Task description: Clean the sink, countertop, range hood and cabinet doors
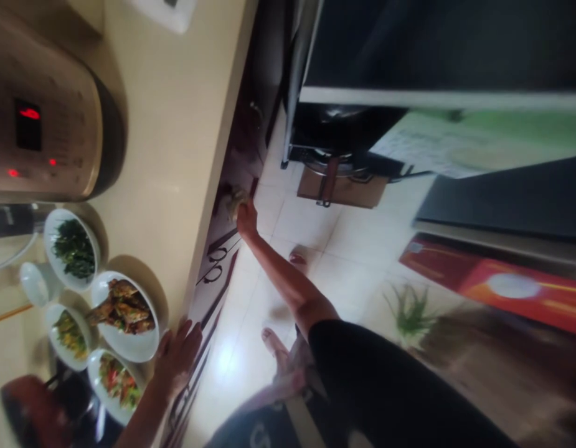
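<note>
The view is tilted. My right hand [247, 219] reaches down and is closed on a pale crumpled cloth [235, 204], which is pressed to the dark cabinet front [243, 134] below the counter. My left hand [178, 351] lies open at the edge of the cream counter [175, 186], fingers stretched out and holding nothing. Close beside it stand a plate of browned fish [126, 311] and a bowl of mixed vegetables [114, 379].
A rice cooker [40, 118] with lit red digits stands on the counter. Near it are a dish of dark greens [73, 249], another dish [70, 336] and a small white bowl [38, 283]. A pan handle [330, 177] juts from a rack. A plant [411, 314] and a red box [493, 280] are at right.
</note>
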The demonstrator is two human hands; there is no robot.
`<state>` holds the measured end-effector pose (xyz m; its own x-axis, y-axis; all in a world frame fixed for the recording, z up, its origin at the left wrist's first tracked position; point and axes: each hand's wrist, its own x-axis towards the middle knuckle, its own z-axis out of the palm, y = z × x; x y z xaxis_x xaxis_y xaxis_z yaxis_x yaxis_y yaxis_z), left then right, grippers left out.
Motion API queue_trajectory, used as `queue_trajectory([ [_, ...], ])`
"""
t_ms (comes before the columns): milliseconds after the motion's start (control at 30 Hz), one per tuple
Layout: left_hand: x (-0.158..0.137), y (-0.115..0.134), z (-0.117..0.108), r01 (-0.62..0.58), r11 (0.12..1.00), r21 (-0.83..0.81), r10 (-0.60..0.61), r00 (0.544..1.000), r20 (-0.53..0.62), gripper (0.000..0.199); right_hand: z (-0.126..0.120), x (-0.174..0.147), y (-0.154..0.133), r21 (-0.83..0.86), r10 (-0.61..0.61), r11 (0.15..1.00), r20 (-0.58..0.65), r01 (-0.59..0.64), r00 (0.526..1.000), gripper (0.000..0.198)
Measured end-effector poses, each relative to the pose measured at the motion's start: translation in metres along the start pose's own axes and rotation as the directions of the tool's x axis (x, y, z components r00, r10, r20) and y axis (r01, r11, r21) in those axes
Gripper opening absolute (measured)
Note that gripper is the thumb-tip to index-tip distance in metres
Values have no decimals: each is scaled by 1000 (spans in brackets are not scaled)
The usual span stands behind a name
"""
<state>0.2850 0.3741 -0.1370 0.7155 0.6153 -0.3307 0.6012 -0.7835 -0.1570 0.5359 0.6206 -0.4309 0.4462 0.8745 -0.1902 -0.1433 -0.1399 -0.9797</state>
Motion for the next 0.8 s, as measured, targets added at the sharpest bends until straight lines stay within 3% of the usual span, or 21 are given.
queue_trajectory([
  [133,1,-3,-2,-37,999,8,37,999,21,43,1,109,-58,-55,-346,937,-31,344,938,61],
  [200,0,-2,-2,-19,1000,1,19,1000,18,43,10,142,-69,-77,-412,909,-15,410,911,66],
  [267,-1,-2,-1,-10,1000,3,10,1000,13,42,16,158,-61,-69,-380,924,-23,377,925,73],
  [367,0,-3,-1,-52,998,18,52,999,5,43,14,162,-34,-16,-154,988,-27,154,988,83],
  [433,2,-4,-3,-80,996,27,80,997,0,46,10,157,-23,-5,-36,999,-29,36,999,84],
  [467,3,-4,-4,-84,996,31,84,996,-3,48,8,153,-22,-18,-41,999,-31,40,999,84],
  [533,5,-3,-7,-83,995,51,83,997,-9,50,7,142,-29,-62,-174,983,-28,172,984,81],
  [633,4,1,-10,-80,988,129,81,997,-2,54,7,130,-45,-106,-394,913,24,394,919,72],
  [733,-3,0,-11,-88,980,180,85,996,20,62,7,135,-38,-130,-384,913,43,387,922,71],
  [800,-6,-5,-7,-148,984,99,150,989,-15,66,7,146,-15,-126,-315,940,35,317,948,74],
])
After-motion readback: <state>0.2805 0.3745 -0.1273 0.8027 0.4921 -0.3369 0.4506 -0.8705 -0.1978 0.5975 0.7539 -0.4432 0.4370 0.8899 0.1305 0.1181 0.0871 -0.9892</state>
